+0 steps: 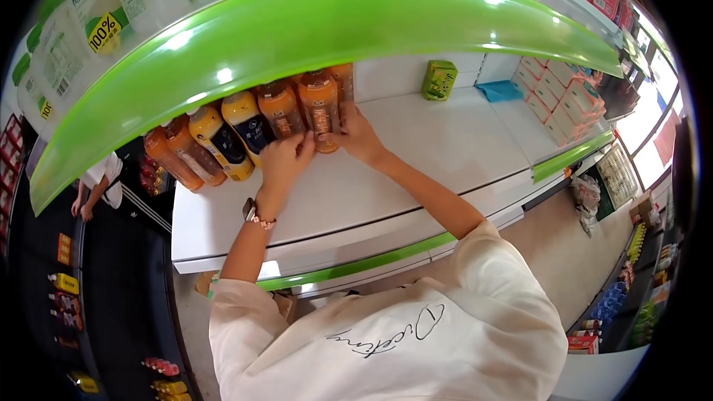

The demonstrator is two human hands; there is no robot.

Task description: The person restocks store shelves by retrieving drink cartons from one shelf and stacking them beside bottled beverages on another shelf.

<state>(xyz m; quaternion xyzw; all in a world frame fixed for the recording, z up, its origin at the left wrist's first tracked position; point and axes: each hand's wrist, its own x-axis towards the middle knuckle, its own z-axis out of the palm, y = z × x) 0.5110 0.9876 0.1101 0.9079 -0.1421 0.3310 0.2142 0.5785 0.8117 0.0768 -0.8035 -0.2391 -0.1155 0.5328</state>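
Note:
On the white shelf (438, 148) stands a row of drink bottles. The rightmost front one is an orange drink bottle (319, 100), upright with an orange cap. My right hand (360, 136) is closed against its right side, with the thumb across its lower front. My left hand (284, 162) has its fingers curled in at the bottle's lower left. To the left are another orange bottle (281, 108), two yellow bottles with dark labels (243, 122) and more orange bottles (191, 152). Some bottles behind are partly hidden.
A green curved shelf edge (334, 18) hangs over the bottles, with white bottles (104, 7) above. Farther right are a green box (439, 80), a blue packet (500, 90) and stacked pink-and-white packs (561, 100). Another person's hands (83, 208) show at far left.

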